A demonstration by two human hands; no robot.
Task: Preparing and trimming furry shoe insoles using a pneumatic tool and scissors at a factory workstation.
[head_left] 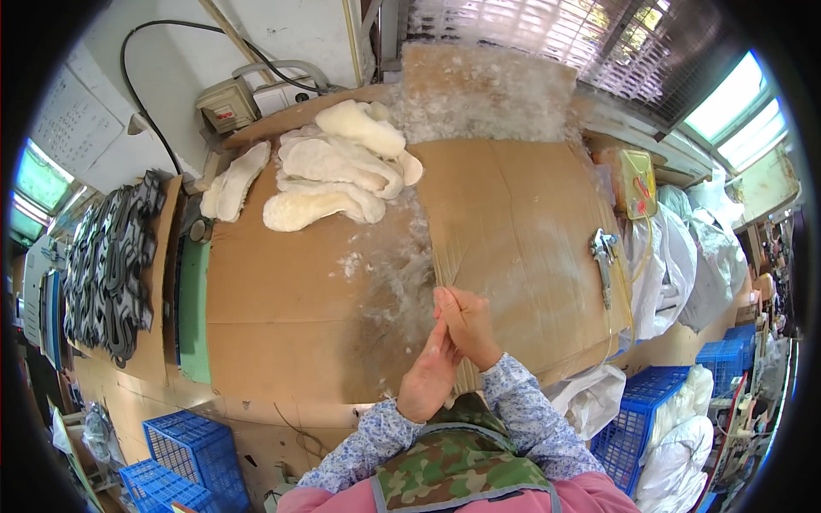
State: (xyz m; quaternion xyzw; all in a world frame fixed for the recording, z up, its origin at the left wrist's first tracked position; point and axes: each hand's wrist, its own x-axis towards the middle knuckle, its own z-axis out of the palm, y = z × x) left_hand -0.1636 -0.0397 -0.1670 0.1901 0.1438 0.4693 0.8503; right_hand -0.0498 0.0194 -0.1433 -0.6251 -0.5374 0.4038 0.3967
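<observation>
In front of my body, over the near edge of the cardboard-covered table (282,359), my two hands meet. My left hand (428,378) points upward with its fingers stretched out, their tips partly covered. Wrapped round those fingertips is my right hand (470,325), closed. Whether something small lies between the hands is hidden. Cream-coloured fleecy insoles (342,162) lie heaped at the far left, with another fleecy piece (237,181) beside them. A metal spray gun (605,256) rests at the table's right edge, apart from my hands.
Loose white fluff (406,269) covers parts of the cardboard. Dark grey cut pieces (115,265) are stacked at left. A yellowish container (634,181) with a hose and white plastic bags (658,265) stand at right. Blue crates (201,457) sit below, on both sides.
</observation>
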